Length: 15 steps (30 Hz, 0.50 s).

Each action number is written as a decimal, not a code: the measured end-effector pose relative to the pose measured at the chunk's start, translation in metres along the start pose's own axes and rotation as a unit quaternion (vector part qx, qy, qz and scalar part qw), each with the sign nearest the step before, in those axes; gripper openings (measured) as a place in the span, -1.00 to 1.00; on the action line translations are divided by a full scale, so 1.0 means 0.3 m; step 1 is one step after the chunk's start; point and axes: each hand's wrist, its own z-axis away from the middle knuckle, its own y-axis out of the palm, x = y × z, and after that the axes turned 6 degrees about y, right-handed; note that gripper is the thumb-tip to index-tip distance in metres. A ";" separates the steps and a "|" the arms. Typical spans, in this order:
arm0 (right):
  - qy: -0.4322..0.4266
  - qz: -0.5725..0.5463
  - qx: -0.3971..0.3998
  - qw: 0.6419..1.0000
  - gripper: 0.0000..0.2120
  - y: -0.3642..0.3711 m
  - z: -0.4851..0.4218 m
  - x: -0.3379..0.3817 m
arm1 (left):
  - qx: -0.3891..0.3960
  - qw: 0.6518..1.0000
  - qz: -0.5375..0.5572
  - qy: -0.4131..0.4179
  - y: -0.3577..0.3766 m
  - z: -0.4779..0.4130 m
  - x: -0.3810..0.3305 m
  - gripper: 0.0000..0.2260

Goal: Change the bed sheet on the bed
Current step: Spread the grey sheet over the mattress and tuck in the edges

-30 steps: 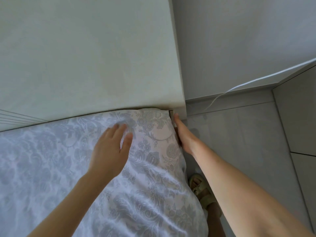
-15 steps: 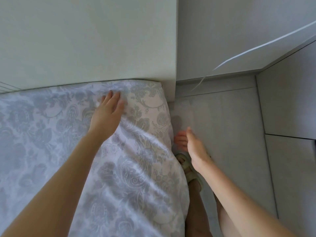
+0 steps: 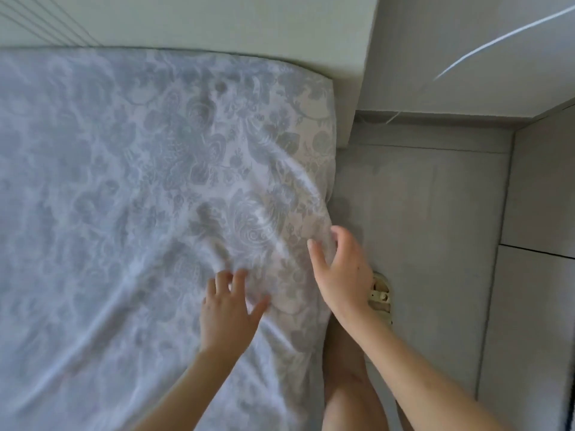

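From the head view, the floral grey-and-white bed sheet point(image 3: 155, 181) lies stretched over the mattress, creased near its right edge, its far end against the pale headboard point(image 3: 202, 20). The left hand point(image 3: 228, 309) rests flat on the sheet, fingers spread apart. The right hand point(image 3: 339, 272) curls over the sheet at the mattress edge; blur hides whether cloth is pinched. A sandal point(image 3: 381, 293) stands on the tiled floor point(image 3: 420, 213) below

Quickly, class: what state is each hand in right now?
Left hand: open, fingers spread on the bed sheet.
Right hand: on the bed sheet's edge; whether it grips cannot be told.
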 end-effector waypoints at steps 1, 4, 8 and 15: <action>-0.013 0.063 0.042 0.997 -0.46 0.006 -0.004 0.005 | 0.014 0.999 0.011 -0.036 0.014 0.041 0.007 -0.51; 0.047 0.187 0.154 0.969 -0.49 0.037 -0.017 -0.007 | 0.068 0.984 0.041 -0.160 0.050 0.151 0.037 -0.51; 0.065 0.155 0.216 0.962 -0.72 0.083 0.018 -0.056 | 0.110 0.957 0.075 -0.258 0.130 0.310 0.053 -0.48; 0.083 0.173 0.240 0.952 -0.80 0.147 0.138 -0.084 | 0.140 0.888 0.168 -0.405 0.302 0.607 0.113 -0.44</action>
